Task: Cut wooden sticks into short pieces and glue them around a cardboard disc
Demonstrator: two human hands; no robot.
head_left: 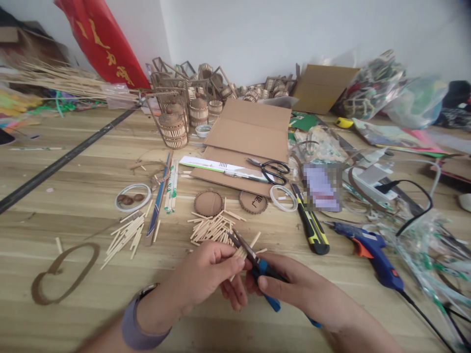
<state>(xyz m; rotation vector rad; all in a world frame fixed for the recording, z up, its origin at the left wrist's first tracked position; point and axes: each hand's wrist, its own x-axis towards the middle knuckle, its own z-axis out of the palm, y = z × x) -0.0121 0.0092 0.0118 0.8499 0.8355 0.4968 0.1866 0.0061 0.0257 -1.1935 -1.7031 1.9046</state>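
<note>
My left hand [209,277] pinches a short wooden stick [241,253] by its near end. My right hand [294,289] is closed round the blue handles of a pair of cutting pliers [253,262], and the dark jaws sit at the stick's tip. Just beyond both hands lies a loose pile of cut sticks [213,228] on the wooden table [73,196]. Two round cardboard discs [208,202] lie behind the pile.
A blue glue gun [371,250] and a yellow-black utility knife [311,225] lie to the right. Scissors [270,170] rest on flat cardboard [250,132]. Small woven stick baskets [174,128] stand at the back. Another stick pile [125,238] and a cardboard ring [64,272] lie left.
</note>
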